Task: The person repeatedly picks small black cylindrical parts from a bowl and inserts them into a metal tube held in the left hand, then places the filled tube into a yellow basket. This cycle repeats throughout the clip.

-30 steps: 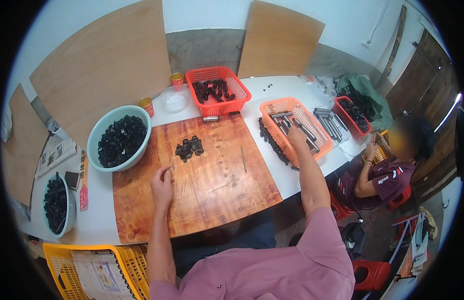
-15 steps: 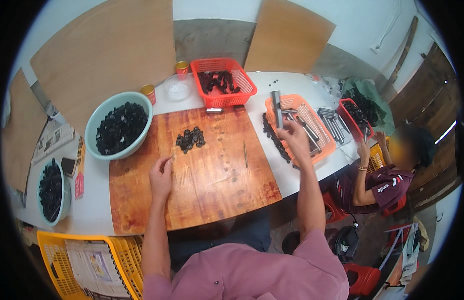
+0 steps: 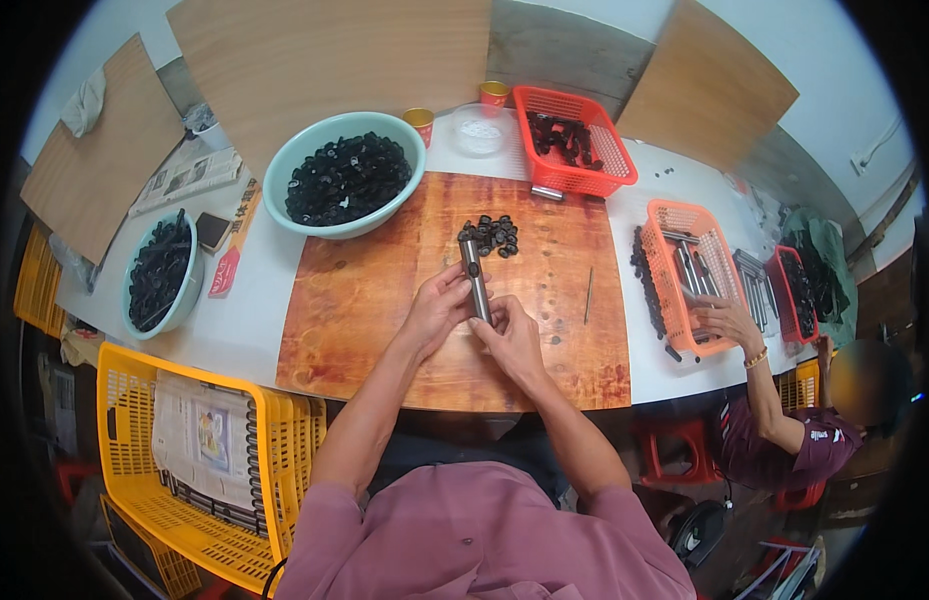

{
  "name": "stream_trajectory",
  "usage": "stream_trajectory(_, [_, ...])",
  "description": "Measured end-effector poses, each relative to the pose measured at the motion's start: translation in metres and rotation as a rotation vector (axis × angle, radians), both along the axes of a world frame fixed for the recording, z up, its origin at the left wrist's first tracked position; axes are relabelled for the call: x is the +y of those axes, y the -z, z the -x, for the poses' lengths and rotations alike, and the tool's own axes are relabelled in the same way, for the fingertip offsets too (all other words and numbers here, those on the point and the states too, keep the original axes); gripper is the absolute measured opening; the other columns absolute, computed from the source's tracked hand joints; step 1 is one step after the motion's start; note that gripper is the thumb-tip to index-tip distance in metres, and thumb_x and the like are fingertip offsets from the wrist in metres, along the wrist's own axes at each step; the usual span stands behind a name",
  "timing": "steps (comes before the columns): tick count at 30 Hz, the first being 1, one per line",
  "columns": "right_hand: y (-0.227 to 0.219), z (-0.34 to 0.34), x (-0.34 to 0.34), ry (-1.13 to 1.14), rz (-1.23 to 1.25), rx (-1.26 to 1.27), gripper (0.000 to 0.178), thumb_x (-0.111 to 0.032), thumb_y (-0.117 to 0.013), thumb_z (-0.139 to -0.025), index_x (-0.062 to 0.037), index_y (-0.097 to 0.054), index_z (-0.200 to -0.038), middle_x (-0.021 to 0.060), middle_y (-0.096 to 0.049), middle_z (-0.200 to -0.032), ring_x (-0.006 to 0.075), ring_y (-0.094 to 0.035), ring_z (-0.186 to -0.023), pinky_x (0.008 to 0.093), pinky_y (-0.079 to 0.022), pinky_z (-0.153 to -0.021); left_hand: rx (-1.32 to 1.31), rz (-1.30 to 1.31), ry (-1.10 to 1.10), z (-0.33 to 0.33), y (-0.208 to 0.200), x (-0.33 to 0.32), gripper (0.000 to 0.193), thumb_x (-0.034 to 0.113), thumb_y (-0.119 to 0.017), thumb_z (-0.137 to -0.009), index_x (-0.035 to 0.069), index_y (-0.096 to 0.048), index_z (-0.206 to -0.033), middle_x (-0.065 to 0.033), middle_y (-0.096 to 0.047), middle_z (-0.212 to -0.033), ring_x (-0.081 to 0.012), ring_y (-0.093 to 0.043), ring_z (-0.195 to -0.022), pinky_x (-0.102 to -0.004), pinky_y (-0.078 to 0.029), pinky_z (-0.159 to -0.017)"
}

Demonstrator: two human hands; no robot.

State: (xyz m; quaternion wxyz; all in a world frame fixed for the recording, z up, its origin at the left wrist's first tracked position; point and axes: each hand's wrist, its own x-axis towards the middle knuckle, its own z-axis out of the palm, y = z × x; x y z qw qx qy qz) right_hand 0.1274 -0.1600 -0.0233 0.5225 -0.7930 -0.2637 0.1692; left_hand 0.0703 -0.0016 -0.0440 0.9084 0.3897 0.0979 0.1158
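Both my hands hold a short silver metal tube above the wooden board (image 3: 384,350). My left hand (image 3: 439,312) closes round its left side, while my right hand (image 3: 511,340) grips the near end. The metal tube (image 3: 478,292) is tilted, its far end pointing away from me. A dark oval spot shows on its upper part; whether it is a hole or a fitted piece I cannot make out. Just beyond the tube lies a small pile of black plastic pieces (image 3: 500,236). To the right, a thin rod (image 3: 588,295) rests on the board.
A pale green basin (image 3: 274,190) of black pieces stands back left, a smaller basin (image 3: 196,285) further left. A red basket (image 3: 624,178) is at the back. At right, a co-worker's hand (image 3: 726,322) reaches into an orange basket (image 3: 667,300) of metal tubes. A yellow crate (image 3: 274,480) stands near left.
My right hand has brought the metal tube from above the orange basket to over the board. My left hand has closed on it too. The co-worker's hand has moved to the orange basket.
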Motion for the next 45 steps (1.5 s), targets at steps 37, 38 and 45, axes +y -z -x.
stream_trajectory(37, [0.006, -0.067, 0.019, 0.048, 0.062, -0.404, 0.015, -0.012, -0.068, -0.091, -0.0026, -0.07, -0.103, 0.0135, -0.069, -0.092, 0.027, -0.067, -0.077, 0.0385, -0.053, -0.07, -0.086, 0.287, -0.156, 0.003, 0.011, 0.018, 0.032, 0.009, -0.046, -0.103, -0.001, -0.05, -0.134, -0.0165, -0.064, -0.119, -0.0263, -0.065, -0.102, -0.0415, -0.055, -0.092])
stream_trajectory(38, [0.002, -0.074, 0.024, 0.064, 0.101, -0.534, 0.015, -0.012, -0.068, -0.091, -0.004, -0.07, -0.103, 0.0136, -0.069, -0.095, 0.0296, -0.068, -0.08, 0.0402, -0.053, -0.071, -0.074, 0.284, -0.155, 0.003, 0.011, 0.018, 0.032, 0.009, -0.046, -0.103, -0.001, -0.05, -0.134, -0.0166, -0.064, -0.118, -0.0264, -0.065, -0.101, -0.0413, -0.055, -0.092])
stream_trajectory(45, [0.021, -0.097, 0.038, 0.047, 0.232, -0.705, 0.014, -0.014, -0.069, -0.09, -0.0067, -0.072, -0.101, 0.014, -0.063, -0.099, 0.0344, -0.067, -0.085, 0.0447, -0.053, -0.073, -0.082, 0.27, -0.122, 0.0, 0.015, 0.017, 0.033, 0.01, -0.05, -0.103, -0.001, -0.049, -0.134, -0.0176, -0.063, -0.117, -0.0272, -0.066, -0.1, -0.0449, -0.058, -0.091])
